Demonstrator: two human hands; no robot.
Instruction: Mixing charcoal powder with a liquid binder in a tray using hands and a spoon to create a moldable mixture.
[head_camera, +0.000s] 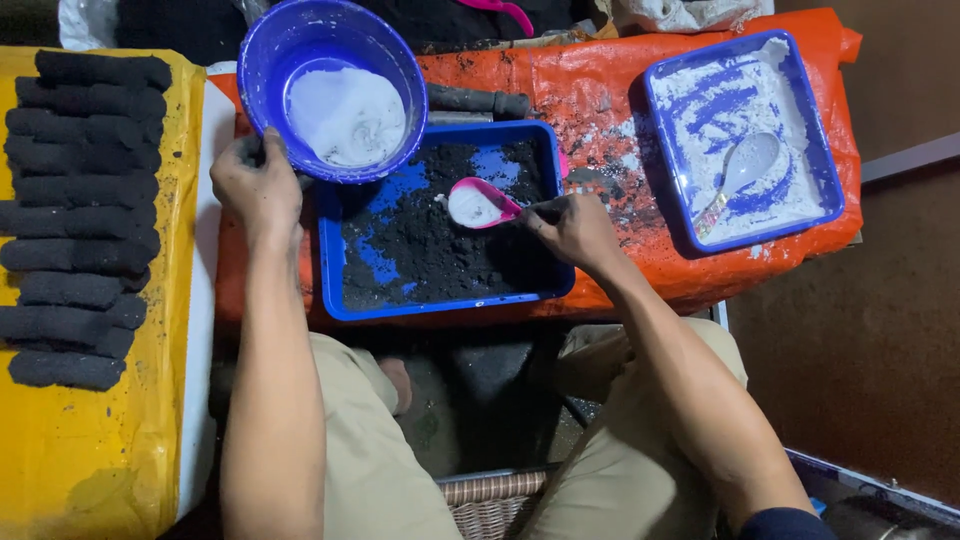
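Note:
My left hand (256, 178) grips the near rim of a round blue bowl (270, 60) that holds a white paste. My right hand (572, 228) holds a pink scoop (478, 203) by its handle; the scoop carries white paste and hovers over a blue rectangular tray (330, 270) filled with black powder. The bowl overlaps the tray's far left corner.
Several black rolled sticks (85, 200) lie in rows on a yellow sheet (90, 440) at left. A second blue tray (825, 150) with white powder and a spoon (740, 170) sits at right on an orange sheet (610, 110). A black stick (480, 100) lies behind the tray. My knees and a wicker basket (495, 498) are below.

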